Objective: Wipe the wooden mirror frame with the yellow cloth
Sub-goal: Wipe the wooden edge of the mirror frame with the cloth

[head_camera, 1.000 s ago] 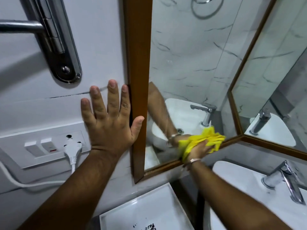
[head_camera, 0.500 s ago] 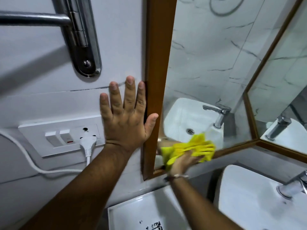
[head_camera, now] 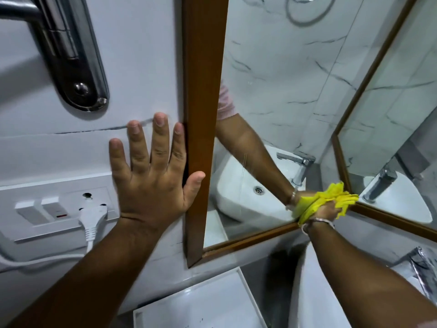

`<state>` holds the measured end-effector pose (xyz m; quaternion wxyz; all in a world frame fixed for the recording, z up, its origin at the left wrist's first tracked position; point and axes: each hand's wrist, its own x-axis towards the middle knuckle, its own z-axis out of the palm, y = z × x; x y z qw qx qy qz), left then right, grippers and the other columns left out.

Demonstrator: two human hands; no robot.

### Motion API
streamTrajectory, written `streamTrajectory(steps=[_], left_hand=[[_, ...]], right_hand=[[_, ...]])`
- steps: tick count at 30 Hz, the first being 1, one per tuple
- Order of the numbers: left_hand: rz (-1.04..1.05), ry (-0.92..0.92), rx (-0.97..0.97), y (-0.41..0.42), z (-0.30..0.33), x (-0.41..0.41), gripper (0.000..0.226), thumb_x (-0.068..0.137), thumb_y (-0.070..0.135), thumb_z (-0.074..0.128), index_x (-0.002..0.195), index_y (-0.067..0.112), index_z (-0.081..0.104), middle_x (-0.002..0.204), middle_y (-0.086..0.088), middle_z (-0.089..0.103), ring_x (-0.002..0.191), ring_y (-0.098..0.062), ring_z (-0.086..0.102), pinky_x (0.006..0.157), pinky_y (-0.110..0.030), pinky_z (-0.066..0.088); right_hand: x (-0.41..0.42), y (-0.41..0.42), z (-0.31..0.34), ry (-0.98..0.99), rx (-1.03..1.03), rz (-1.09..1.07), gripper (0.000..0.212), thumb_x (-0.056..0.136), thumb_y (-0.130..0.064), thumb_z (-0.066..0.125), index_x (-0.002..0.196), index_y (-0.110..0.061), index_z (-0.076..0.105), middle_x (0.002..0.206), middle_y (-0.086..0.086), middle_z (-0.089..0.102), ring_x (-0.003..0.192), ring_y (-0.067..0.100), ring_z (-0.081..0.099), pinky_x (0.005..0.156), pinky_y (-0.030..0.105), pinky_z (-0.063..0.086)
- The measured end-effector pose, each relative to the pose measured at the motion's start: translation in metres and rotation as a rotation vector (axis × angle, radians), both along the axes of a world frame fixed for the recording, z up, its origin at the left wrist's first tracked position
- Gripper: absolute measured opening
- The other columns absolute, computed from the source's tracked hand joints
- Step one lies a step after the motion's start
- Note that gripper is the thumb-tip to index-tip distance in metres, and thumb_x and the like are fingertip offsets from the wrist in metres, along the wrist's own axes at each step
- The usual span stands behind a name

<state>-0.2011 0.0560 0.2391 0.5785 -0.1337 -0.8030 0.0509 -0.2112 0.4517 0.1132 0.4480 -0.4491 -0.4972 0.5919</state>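
- I see the left hand (head_camera: 151, 183) spread flat on the white wall, fingers apart, its thumb lying on the left upright of the wooden mirror frame (head_camera: 203, 114).
- My right hand (head_camera: 324, 213) is closed in a tight grip around the bunched yellow cloth (head_camera: 331, 201), pressing it to the frame's bottom rail at the corner where a second framed mirror (head_camera: 402, 129) meets it.
- Left of the frame, a white plug (head_camera: 92, 215) sits in a switch plate (head_camera: 47, 209), with a chrome bracket (head_camera: 78, 65) higher on the wall.
- Below the frame, a white basin (head_camera: 314, 299) and a chrome tap (head_camera: 423, 268) sit beside a white tray (head_camera: 201, 306).
- A thin bangle (head_camera: 318, 222) circles the right wrist.
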Motion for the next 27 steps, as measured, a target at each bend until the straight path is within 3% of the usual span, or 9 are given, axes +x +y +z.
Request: streamTrajectory(steps=[2, 4, 6, 8, 11, 14, 18, 21, 27], left_hand=[[-0.003, 0.008, 0.000, 0.001, -0.001, -0.003, 0.080, 0.099, 0.061, 0.020, 0.158, 0.008, 0.011, 0.159, -0.021, 0.009, 0.142, -0.046, 0.006, 0.119, -0.057, -0.007], [-0.002, 0.020, -0.001, 0.001, -0.002, -0.004, 0.079, 0.099, 0.060, 0.020, 0.157, 0.008, 0.012, 0.159, -0.021, 0.010, 0.146, -0.045, 0.002, 0.119, -0.057, -0.007], [-0.001, 0.022, 0.007, 0.001, -0.003, -0.004, 0.079, 0.099, 0.060, 0.021, 0.157, 0.008, 0.013, 0.160, -0.020, 0.011, 0.151, -0.040, -0.010, 0.119, -0.057, -0.006], [-0.001, 0.017, 0.010, 0.000, 0.000, -0.001, 0.079, 0.099, 0.060, 0.024, 0.157, 0.008, 0.014, 0.160, -0.019, 0.013, 0.151, -0.035, -0.016, 0.119, -0.058, -0.005], [-0.002, -0.033, -0.004, -0.001, 0.003, 0.005, 0.078, 0.100, 0.059, 0.029, 0.157, 0.009, 0.014, 0.164, -0.017, 0.012, 0.151, -0.034, -0.017, 0.119, -0.058, -0.004], [-0.023, -0.106, -0.036, -0.002, 0.007, 0.016, 0.076, 0.100, 0.060, 0.033, 0.156, 0.010, 0.021, 0.162, -0.017, 0.008, 0.152, -0.035, -0.012, 0.120, -0.055, -0.001], [-0.065, -0.130, -0.097, -0.017, 0.021, 0.036, 0.073, 0.096, 0.051, 0.045, 0.155, 0.011, 0.028, 0.161, -0.019, 0.016, 0.150, -0.035, 0.013, 0.122, -0.049, 0.009], [-0.077, -0.033, -0.144, -0.028, 0.054, 0.034, 0.068, 0.094, 0.036, 0.052, 0.152, 0.006, 0.033, 0.160, -0.019, 0.024, 0.149, -0.032, 0.021, 0.122, -0.047, 0.014], [-0.005, 0.130, -0.282, -0.039, 0.102, 0.004, 0.085, 0.081, 0.053, 0.058, 0.146, 0.001, 0.043, 0.156, -0.021, 0.036, 0.144, -0.034, 0.032, 0.115, -0.045, 0.025]], right_hand=[[-0.001, -0.002, -0.012, 0.006, -0.025, 0.079, 0.046, 0.104, -0.023, 0.030, 0.146, -0.007, 0.027, 0.153, 0.016, 0.034, 0.136, 0.031, 0.039, 0.111, 0.039, 0.034], [0.005, -0.033, -0.029, -0.017, -0.089, 0.210, 0.051, 0.102, -0.029, 0.028, 0.148, -0.009, 0.020, 0.153, 0.020, 0.030, 0.132, 0.036, 0.043, 0.096, 0.043, 0.043], [0.019, -0.093, -0.040, 0.068, 0.044, 0.284, 0.056, 0.102, -0.026, 0.031, 0.150, -0.007, 0.009, 0.157, 0.024, 0.018, 0.129, 0.030, 0.041, 0.101, 0.045, 0.040], [0.035, -0.167, -0.050, 0.152, 0.299, 0.399, 0.071, 0.096, -0.017, 0.040, 0.149, -0.005, -0.006, 0.160, 0.020, -0.005, 0.144, 0.027, 0.017, 0.119, 0.034, 0.015], [0.067, -0.240, -0.060, 0.040, 0.837, 0.673, 0.079, 0.094, -0.034, 0.040, 0.148, -0.025, -0.016, 0.156, -0.002, -0.031, 0.146, 0.022, -0.018, 0.120, 0.028, -0.010], [0.071, -0.227, -0.032, -0.065, 1.262, 0.696, 0.072, 0.089, -0.030, 0.038, 0.149, -0.024, -0.002, 0.157, -0.003, -0.029, 0.143, 0.039, -0.008, 0.119, 0.038, -0.006], [0.058, -0.203, 0.073, -0.017, 1.685, 0.631, 0.071, 0.079, -0.025, 0.043, 0.144, -0.019, 0.016, 0.161, 0.012, -0.003, 0.139, 0.046, 0.003, 0.111, 0.059, 0.012], [0.039, -0.204, 0.192, 0.075, 1.901, 0.502, 0.066, 0.085, -0.028, 0.044, 0.147, -0.016, 0.024, 0.155, 0.020, 0.019, 0.145, 0.041, 0.002, 0.117, 0.056, 0.013], [0.017, -0.228, 0.485, 0.230, 1.785, 0.117, 0.071, 0.081, -0.025, 0.039, 0.149, -0.013, 0.024, 0.159, 0.018, 0.016, 0.146, 0.042, 0.005, 0.122, 0.047, 0.011]])
